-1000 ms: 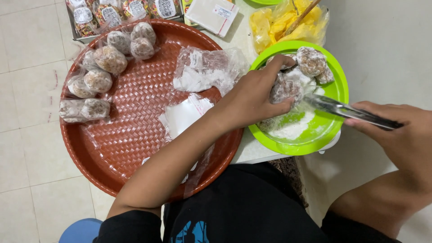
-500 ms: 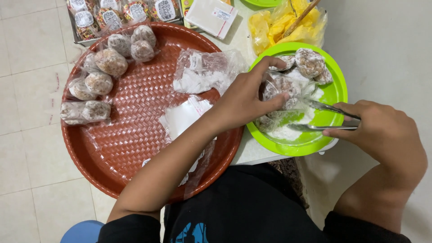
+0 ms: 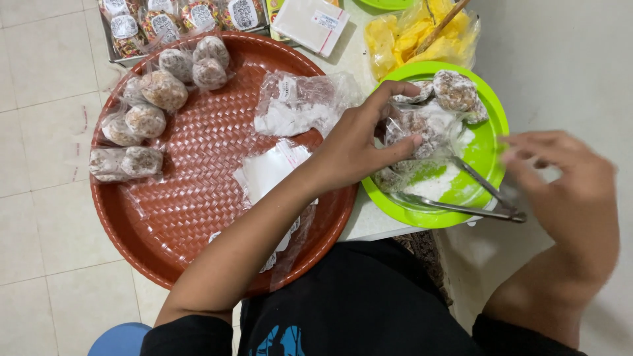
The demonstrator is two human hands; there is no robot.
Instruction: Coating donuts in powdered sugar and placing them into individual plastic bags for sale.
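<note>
Reaching across from the near left, left hand (image 3: pixel 359 148) over the rim of the green plate (image 3: pixel 491 142), fingers pinched shut on a clear plastic bag (image 3: pixel 422 132) with a powdered ball inside. Blurred at near right, right hand (image 3: pixel 560 175) beside the handle end of the metal tongs (image 3: pixel 461 198); grip on them impossible to tell. Tongs lying across the near part of the plate, over white powder. Farther on the plate, more powdered balls (image 3: pixel 455 89). Left of the plate, round red woven tray (image 3: pixel 191 198) with loose clear bags (image 3: pixel 273 165) near its middle and wrapped balls (image 3: pixel 161 89) along its far left edge.
</note>
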